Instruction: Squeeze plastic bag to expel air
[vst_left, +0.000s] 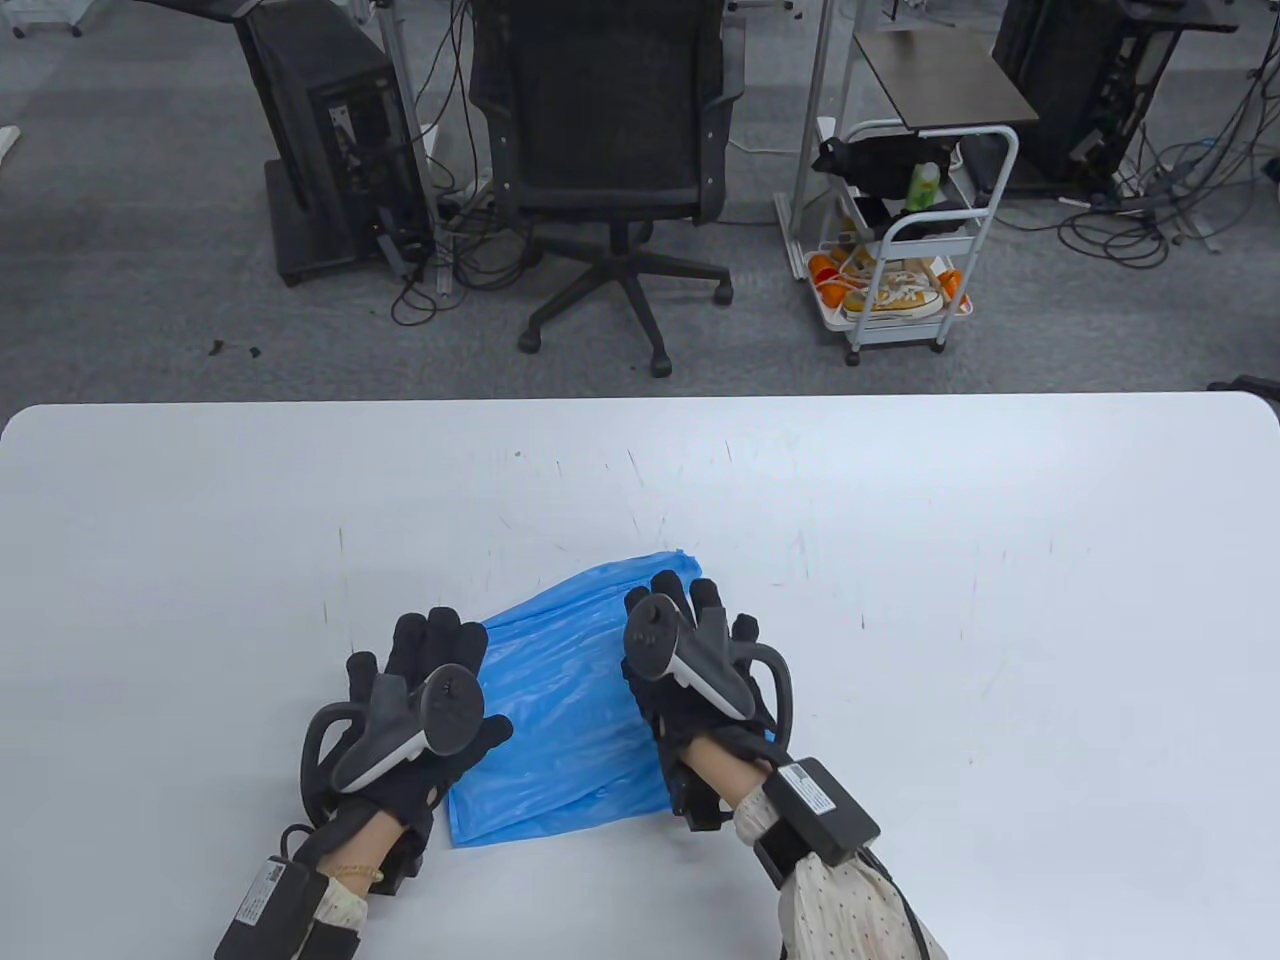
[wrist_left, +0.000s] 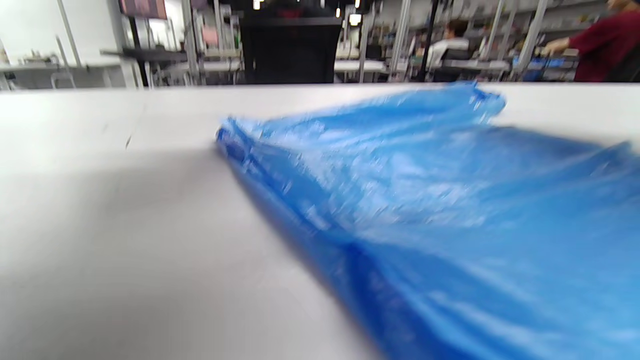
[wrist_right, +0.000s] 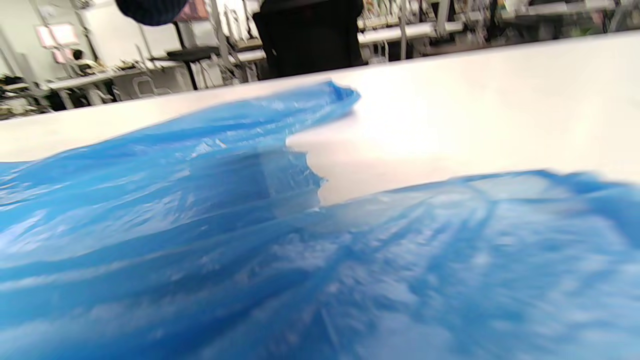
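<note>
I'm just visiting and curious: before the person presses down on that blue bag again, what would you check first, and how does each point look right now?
1. Bag lies on the table, not hanging off the edge: ok.
2. Right hand over the bag: ok, it lies on the bag's right side.
3. Left hand on the bag: cannot tell; it sits at the left edge, and contact is hidden.
4. Air left inside: not ok, the bag looks a little puffed and rumpled in both wrist views.
5. Open end free for air to leave: cannot tell, the mouth does not show.
6. Nothing else on the table near the bag: ok.
</note>
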